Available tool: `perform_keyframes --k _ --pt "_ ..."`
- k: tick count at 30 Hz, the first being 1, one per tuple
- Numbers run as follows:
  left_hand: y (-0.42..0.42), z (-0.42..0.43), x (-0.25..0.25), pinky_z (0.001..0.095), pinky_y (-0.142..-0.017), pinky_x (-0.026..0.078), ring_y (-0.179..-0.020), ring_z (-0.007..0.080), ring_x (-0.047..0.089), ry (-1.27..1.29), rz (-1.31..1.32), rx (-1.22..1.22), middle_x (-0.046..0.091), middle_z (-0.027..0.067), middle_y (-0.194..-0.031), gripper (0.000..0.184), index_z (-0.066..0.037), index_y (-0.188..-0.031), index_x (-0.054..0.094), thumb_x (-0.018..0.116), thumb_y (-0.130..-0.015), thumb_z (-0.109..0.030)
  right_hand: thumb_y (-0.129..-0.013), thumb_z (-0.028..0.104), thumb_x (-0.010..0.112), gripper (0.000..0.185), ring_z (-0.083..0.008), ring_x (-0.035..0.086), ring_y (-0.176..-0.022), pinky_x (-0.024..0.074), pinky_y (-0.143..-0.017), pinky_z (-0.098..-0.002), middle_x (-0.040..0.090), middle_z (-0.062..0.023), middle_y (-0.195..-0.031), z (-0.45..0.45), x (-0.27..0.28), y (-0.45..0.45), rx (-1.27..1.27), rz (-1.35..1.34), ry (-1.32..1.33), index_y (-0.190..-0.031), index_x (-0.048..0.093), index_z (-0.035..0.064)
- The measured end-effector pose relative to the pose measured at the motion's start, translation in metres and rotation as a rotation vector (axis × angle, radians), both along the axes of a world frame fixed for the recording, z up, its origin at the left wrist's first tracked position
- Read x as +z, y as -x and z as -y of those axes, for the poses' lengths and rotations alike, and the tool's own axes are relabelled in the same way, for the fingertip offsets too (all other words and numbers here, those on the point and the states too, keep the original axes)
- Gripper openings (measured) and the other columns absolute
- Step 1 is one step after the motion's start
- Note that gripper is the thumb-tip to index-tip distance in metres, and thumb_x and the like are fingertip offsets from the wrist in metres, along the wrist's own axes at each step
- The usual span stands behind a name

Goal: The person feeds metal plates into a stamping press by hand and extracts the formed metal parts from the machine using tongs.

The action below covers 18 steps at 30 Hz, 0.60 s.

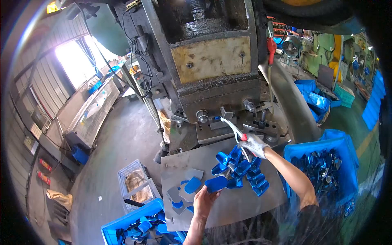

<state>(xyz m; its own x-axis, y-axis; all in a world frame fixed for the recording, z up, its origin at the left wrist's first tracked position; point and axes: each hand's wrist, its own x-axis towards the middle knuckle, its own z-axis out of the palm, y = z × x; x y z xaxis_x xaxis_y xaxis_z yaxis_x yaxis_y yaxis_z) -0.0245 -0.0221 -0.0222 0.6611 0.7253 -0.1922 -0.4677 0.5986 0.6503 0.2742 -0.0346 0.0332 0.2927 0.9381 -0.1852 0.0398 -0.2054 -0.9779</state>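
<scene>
My left hand (205, 201) pinches a flat blue metal blank (216, 184) with rounded ends, held over the front of the metal table (228, 212). On my right hand (254, 145) is a whitish glove. Its fingers are wrapped round red-handled pliers (244, 138), whose long pale jaws reach up to the die area under the press ram (220, 96). What the jaw tips touch is too small to tell. Beneath the right hand lies a heap of bent blue metal parts (241, 169). Left of the left hand, flat blue and grey blanks (192, 185) are scattered on the table.
A blue bin (286, 157) full of shiny formed parts stands at the right. At the lower left is another blue bin (107, 228) with blue blanks. A pale plastic crate (123, 173) sits on the floor beside the table. Bolts (202, 116) stick out from the ram.
</scene>
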Motion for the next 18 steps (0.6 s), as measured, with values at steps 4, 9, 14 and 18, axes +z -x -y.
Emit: perform_keyframes --k 4,9,14,18 --pt "0.000 -0.001 0.000 0.0368 -0.077 0.051 -0.096 0.0333 0.059 -0.009 -0.036 -0.003 0.057 0.0174 -0.109 0.033 0.005 -0.112 0.050 0.047 -0.091 -0.020 -0.084 0.017 0.055 0.019 -0.0170 0.056 -0.051 0.0453 -0.046 -0.0328 0.057 -0.0082 -0.061 -0.054 -0.018 -0.004 -0.108 0.249 -0.093 -0.076 0.053 0.0004" --pt "0.003 -0.001 0.006 0.0396 -0.085 0.048 -0.100 0.0346 0.057 0.054 -0.031 0.026 0.056 0.0171 -0.110 0.035 0.005 -0.112 0.048 0.047 -0.091 -0.024 -0.087 0.015 0.053 0.012 -0.0151 0.054 -0.048 0.0434 -0.038 -0.0285 0.052 -0.0045 -0.058 -0.015 0.026 0.014 -0.046 -0.073 -0.002 -0.081 0.049 0.0051" --pt "-0.001 -0.007 0.006 0.0435 -0.097 0.036 -0.112 0.0326 0.048 0.036 -0.071 0.042 0.051 0.0169 -0.120 0.044 0.002 -0.118 0.046 0.043 -0.092 -0.033 -0.087 0.027 0.055 0.022 -0.0144 0.052 -0.065 0.0406 -0.058 -0.0321 0.053 -0.0061 -0.073 0.079 0.014 0.023 0.063 0.342 0.028 -0.088 0.049 0.0065" --pt "-0.009 -0.008 0.003 0.0423 -0.100 0.033 -0.112 0.0321 0.048 0.027 -0.061 -0.011 0.051 0.0159 -0.121 0.048 0.000 -0.121 0.046 0.043 -0.091 -0.038 -0.088 0.043 0.046 0.040 -0.0355 0.061 -0.067 0.0493 -0.061 -0.0443 0.060 -0.0190 -0.069 0.139 0.022 0.056 0.247 0.945 0.299 -0.103 0.042 0.0057"
